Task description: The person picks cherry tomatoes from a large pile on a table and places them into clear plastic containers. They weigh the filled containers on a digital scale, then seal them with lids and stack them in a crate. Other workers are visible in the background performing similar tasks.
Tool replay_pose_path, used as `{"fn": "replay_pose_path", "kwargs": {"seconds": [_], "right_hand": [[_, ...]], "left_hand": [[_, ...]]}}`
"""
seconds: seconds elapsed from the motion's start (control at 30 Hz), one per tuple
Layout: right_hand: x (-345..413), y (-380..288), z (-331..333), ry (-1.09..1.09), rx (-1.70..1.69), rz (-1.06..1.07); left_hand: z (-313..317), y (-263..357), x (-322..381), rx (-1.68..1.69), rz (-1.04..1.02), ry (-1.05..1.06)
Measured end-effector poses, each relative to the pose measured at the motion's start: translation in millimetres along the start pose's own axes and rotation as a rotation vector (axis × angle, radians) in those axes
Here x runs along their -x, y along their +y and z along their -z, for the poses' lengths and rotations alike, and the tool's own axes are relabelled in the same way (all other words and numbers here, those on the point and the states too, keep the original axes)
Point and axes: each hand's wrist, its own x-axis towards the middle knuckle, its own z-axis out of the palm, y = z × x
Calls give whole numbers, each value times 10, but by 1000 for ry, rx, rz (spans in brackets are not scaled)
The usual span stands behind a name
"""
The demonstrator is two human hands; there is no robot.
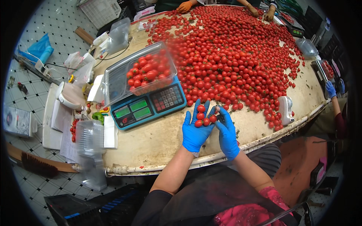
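Blue gloves cover both my hands, which meet above the near part of the table. Several red cherry tomatoes (206, 121) lie on the upturned palm and fingers of my left hand (197, 134). Close beside it, my right hand (228, 135) has its thumb and fingertips around a small item at the tomatoes' right side, partly hidden by the fingers. Just beyond my fingers spreads a large heap of cherry tomatoes (226, 65). To the left, a clear plastic clamshell box (118, 76) partly filled with tomatoes rests on a blue digital scale (124, 124) with lit green displays.
Stacked clear containers (89, 144) stand at the table's left edge, near a green pepper (98, 117) and a white paper towel (110, 132). A white tape dispenser (286, 110) sits at right. Co-workers' gloved hands (185, 6) show at the far side; another person's blue-gloved hand (330, 89) is at right.
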Motion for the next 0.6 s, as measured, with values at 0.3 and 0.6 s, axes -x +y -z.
{"fn": "replay_pose_path", "kwargs": {"seconds": [0.3,0.6], "right_hand": [[-1,138,-89,78,-536,-124],[-212,121,-67,30,-1129,-352]], "left_hand": [[-60,-170,-3,-393,-159,63],[-417,-559,159,-922,-507,-95]]}}
